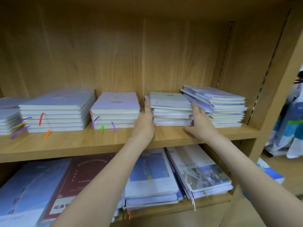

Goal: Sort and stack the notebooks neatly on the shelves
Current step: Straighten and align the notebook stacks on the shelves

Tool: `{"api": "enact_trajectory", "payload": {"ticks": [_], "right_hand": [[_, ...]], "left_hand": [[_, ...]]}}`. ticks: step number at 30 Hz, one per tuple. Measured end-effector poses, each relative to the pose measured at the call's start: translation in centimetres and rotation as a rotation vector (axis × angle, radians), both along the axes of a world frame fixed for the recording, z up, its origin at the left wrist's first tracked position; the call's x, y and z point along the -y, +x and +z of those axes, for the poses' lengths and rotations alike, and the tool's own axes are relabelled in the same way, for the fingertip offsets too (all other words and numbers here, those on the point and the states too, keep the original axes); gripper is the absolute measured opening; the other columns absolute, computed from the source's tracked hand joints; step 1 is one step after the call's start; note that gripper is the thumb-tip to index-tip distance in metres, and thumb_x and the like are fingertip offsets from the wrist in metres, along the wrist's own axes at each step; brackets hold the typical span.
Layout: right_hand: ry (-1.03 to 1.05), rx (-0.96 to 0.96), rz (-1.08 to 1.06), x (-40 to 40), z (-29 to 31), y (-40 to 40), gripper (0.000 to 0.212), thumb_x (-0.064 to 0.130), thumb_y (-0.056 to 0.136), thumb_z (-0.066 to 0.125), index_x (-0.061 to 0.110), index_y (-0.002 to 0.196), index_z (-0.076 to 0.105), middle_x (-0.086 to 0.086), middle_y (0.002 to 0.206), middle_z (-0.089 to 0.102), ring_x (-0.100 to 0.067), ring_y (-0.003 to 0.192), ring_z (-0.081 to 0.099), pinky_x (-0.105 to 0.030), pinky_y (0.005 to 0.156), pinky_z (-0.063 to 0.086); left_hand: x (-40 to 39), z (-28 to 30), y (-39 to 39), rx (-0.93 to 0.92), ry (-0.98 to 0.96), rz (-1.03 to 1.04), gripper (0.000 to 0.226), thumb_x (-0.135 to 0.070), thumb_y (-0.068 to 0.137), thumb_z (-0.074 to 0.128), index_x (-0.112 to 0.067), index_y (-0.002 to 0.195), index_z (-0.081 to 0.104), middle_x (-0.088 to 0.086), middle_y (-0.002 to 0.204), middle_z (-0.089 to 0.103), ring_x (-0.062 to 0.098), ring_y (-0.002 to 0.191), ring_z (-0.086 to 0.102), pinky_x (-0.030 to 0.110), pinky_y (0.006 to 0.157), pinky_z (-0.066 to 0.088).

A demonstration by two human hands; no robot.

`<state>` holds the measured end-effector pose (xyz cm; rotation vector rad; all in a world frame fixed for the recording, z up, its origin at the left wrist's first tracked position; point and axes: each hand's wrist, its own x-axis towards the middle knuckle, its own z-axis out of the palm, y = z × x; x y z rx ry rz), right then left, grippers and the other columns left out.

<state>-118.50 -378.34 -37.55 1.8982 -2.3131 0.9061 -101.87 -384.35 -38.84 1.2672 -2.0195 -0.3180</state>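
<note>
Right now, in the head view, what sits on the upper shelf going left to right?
Spiral-bound stack → tall stack with orange ribbon → stack with green sticker → left hand → grey-covered stack held between the hands → right hand → fanned blue stack.

On the light wooden upper shelf [82, 145], five stacks of pale plastic-wrapped notebooks sit in a row; the fourth stack [170, 110] lies between the left hand [145, 122] and right hand [199, 122], touching the fanned rightmost stack [226, 107]. Below, on the lower wooden shelf [213, 203], flat piles lie side by side, the dark red notebook [82, 181] second from left
</note>
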Motion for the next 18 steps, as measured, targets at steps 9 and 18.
{"api": "enact_trajectory", "payload": {"ticks": [9, 18], "right_hand": [[-0.065, 0.344, 0.002, 0.6, 0.6, 0.2, 0.090, 0.007, 0.078, 0.072, 0.017, 0.149, 0.019, -0.013, 0.144, 0.037, -0.028, 0.131, 0.038, -0.031, 0.104, 0.032], [-0.143, 0.574, 0.162, -4.8, 0.4, 0.1, 0.078, 0.014, 0.078, 0.074, 0.023, 0.143, 0.031, 0.002, 0.136, 0.039, -0.007, 0.114, 0.036, -0.022, 0.091, 0.032]], "left_hand": [[-0.5, 0.5, 0.0, -0.112, 0.147, 0.052, 0.027, -0.007, 0.088, 0.054, -0.003, 0.115, 0.054, 0.018, 0.114, 0.061, 0.033, 0.107, 0.055, 0.032, 0.085, 0.044], [-3.7, -1.0, 2.4, -0.310, 0.202, -0.105, 0.045, 0.002, 0.082, 0.056, -0.004, 0.126, 0.049, 0.011, 0.115, 0.063, 0.026, 0.107, 0.060, 0.040, 0.094, 0.048]]}}
